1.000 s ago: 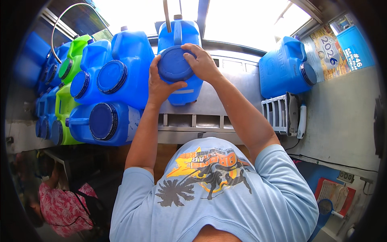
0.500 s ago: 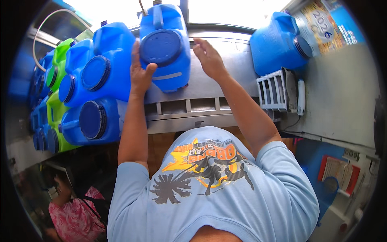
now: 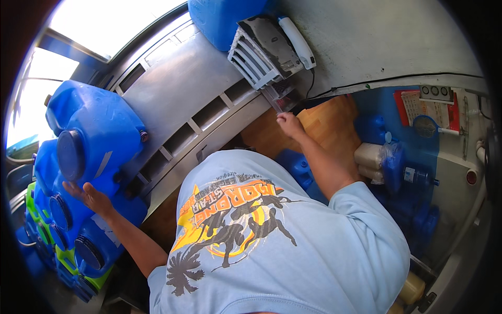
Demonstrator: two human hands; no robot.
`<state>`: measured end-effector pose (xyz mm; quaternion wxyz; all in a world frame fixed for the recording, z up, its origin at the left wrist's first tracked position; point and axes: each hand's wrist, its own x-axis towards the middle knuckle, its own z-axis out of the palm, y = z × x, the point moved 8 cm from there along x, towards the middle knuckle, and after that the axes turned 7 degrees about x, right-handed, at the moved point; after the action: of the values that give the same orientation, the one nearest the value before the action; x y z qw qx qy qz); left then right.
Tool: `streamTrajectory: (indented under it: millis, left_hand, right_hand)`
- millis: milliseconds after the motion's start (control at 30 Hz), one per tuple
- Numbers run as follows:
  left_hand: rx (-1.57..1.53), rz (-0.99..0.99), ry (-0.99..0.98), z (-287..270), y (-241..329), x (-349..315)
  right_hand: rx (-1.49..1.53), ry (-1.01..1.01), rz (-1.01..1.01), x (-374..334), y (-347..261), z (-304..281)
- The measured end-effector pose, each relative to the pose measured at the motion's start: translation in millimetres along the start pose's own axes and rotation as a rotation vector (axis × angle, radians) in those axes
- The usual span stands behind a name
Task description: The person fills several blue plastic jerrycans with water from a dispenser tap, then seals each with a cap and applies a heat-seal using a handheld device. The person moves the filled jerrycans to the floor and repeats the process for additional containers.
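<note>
My left hand (image 3: 89,196) lies flat with fingers apart against a big blue water jug (image 3: 97,141) with a round blue cap, stacked on its side among other blue jugs (image 3: 63,209) at the left. My right hand (image 3: 289,124) is down by the edge of the steel counter (image 3: 172,99), fingers loosely curled, touching nothing that I can make out. It is nearest a white slatted rack (image 3: 256,60). My light blue printed shirt (image 3: 272,235) fills the lower middle.
Green jugs (image 3: 68,259) sit under the blue stack at lower left. Another blue jug (image 3: 219,18) stands at the top by the rack and a white handled tool (image 3: 298,36). More blue jugs (image 3: 298,167) and bottles (image 3: 381,154) stand low on the right, near a blue wall panel.
The blue jug I held overhead with both hands now lies on the left stack. My right hand has let go and dropped to the counter edge. My view has swung right.
</note>
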<state>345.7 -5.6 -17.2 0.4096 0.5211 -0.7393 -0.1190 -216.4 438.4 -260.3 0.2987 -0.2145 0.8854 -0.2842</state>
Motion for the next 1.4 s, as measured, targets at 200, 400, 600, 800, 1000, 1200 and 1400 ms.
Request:
streamTrajectory:
  millis: [200,400,600,800,1000,1200,1400]
  left_hand:
    - [0.166,-0.082,0.106,1.6,41.6,-20.5]
    - [0.141,-0.101,0.141,3.0,66.3,-45.6]
    - [0.077,-0.114,0.171,3.6,84.8,-54.0]
    - [0.076,-0.162,0.179,-2.0,87.5,-39.6]
    - [-0.091,-0.25,0.224,-12.5,58.3,0.1]
    - [-0.044,-0.218,0.099,-10.2,49.9,14.6]
    - [0.201,-0.171,0.222,-25.6,54.8,18.6]
  right_hand:
    - [-0.335,0.211,-0.103,54.6,34.9,-75.4]
    - [-0.711,-0.045,-0.2,115.9,54.1,-52.5]
    - [-0.812,-0.196,-0.159,126.6,70.9,-42.1]
    - [-0.78,-0.122,-0.207,128.8,63.3,-49.4]
    - [-0.745,-0.043,-0.204,138.3,68.9,-55.0]
    - [-0.681,-0.033,-0.241,144.1,73.0,-55.5]
    - [-0.536,0.071,-0.25,143.8,70.2,-64.3]
